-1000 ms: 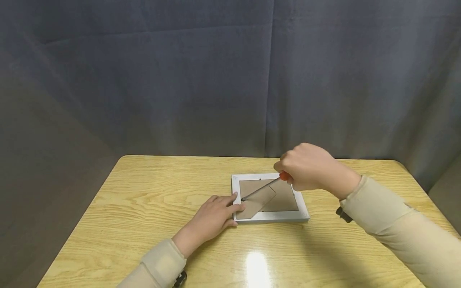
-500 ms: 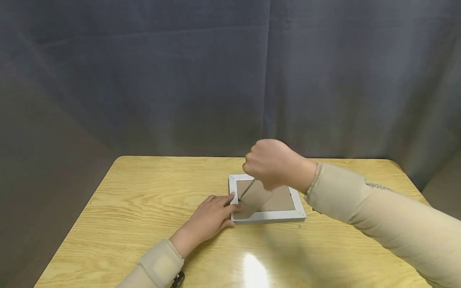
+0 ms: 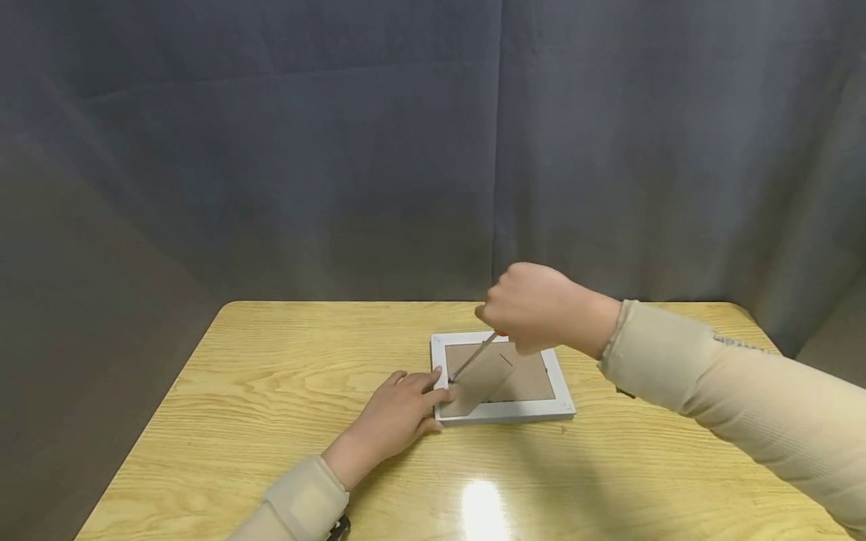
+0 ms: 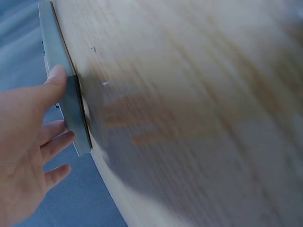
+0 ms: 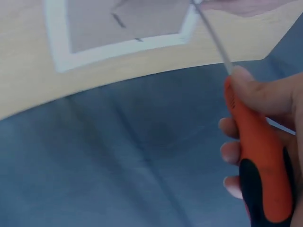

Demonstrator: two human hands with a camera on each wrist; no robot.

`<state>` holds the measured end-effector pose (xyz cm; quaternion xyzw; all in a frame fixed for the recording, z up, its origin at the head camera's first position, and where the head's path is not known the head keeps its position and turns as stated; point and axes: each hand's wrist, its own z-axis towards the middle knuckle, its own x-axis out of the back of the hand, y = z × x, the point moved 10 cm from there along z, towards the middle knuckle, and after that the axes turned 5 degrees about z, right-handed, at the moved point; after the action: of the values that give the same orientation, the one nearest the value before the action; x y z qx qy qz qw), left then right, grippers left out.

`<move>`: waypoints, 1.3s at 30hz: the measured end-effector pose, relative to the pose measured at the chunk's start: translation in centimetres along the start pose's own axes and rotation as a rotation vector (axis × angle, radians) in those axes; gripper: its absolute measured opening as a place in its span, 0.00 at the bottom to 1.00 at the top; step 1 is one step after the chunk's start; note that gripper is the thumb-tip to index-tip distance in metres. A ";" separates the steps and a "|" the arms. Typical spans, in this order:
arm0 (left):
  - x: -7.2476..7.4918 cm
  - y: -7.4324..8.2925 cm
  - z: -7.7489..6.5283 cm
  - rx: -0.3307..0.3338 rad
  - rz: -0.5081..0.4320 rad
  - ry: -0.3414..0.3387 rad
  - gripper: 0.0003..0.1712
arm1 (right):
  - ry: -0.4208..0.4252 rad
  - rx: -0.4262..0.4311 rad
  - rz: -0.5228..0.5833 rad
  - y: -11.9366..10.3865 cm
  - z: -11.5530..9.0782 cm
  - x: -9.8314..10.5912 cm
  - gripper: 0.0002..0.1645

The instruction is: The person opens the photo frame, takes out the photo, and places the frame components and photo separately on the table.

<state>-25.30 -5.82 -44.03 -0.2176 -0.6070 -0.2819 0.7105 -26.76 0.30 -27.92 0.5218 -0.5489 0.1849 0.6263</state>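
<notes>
The right hand (image 3: 531, 306) was curled round a screwdriver (image 5: 262, 151), its thumb lying along the top of the orange and black handle. From the head, that fist hid nearly all the handle; in the right wrist view the butt ran off the bottom and the far end of the shaft met the top edge. The tip came down at the left inner edge of a white picture frame (image 3: 528, 409), but whether it touched the rim, the board (image 3: 537, 379) or something small there could not be told.

The frame lay on the table (image 3: 271, 421), brown back up, with a flap (image 3: 473, 392) partly over the board. The left hand (image 3: 392, 417) rested on its left end, fingers spread and fairly straight, thumb against the near side; they covered part of the rim. The left wrist view showed mostly the frame's side. Dark marks along the board were too blurred to name. Both sleeves (image 3: 744, 391) were cut off by the picture's edge.
</notes>
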 end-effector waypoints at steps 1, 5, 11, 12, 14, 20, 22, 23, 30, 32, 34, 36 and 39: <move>0.0 0.0 0.0 0.004 0.003 -0.003 0.30 | 0.025 -0.013 0.034 0.5 -0.4 -0.3 0.07; -0.1 0.0 -0.1 0.002 -0.004 -0.013 0.30 | 0.100 -0.089 0.210 2.6 -2.2 -2.1 0.09; -0.2 -0.1 -0.5 0.011 -0.035 -0.019 0.30 | 0.117 -0.163 0.392 3.7 -3.6 -4.1 0.11; -0.2 -0.1 -0.5 0.012 -0.038 -0.014 0.30 | 0.116 -0.167 0.400 3.6 -3.7 -4.1 0.12; 0.0 -0.2 -0.6 0.010 -0.040 -0.004 0.30 | 0.115 -0.165 0.404 3.3 -3.7 -3.9 0.12; 0.1 -0.5 -0.5 0.011 -0.031 -0.006 0.30 | 0.117 -0.135 0.343 2.0 -3.5 -3.1 0.12; 0.0 -0.6 -0.5 0.011 -0.032 -0.009 0.30 | 0.116 -0.132 0.316 1.7 -3.3 -2.9 0.11; 0.1 -0.7 -0.5 0.007 -0.031 -0.005 0.30 | 0.118 -0.130 0.305 1.6 -3.2 -2.8 0.10; 0.2 -0.7 -0.6 -0.001 -0.046 0.008 0.29 | 0.069 -0.120 0.174 0.7 -1.6 -1.3 0.09; 0.3 -0.7 -0.6 -0.006 -0.044 0.018 0.29 | 0.042 -0.113 0.128 0.3 -0.9 -0.6 0.10; 0.4 -0.6 -0.6 -0.008 -0.046 0.027 0.29 | 0.028 -0.103 0.082 -0.2 -0.2 0.1 0.12; 0.5 -0.6 -0.6 -0.011 -0.049 0.037 0.29 | 0.022 -0.086 0.034 -0.8 0.6 0.9 0.16; 0.6 -0.5 -0.6 -0.014 -0.058 0.047 0.29 | 0.011 -0.065 -0.031 -1.6 1.6 1.8 0.17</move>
<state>-25.12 -6.63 -43.50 -0.1980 -0.5944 -0.3116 0.7145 -25.65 -2.32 -27.27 0.5088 -0.5429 0.1602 0.6486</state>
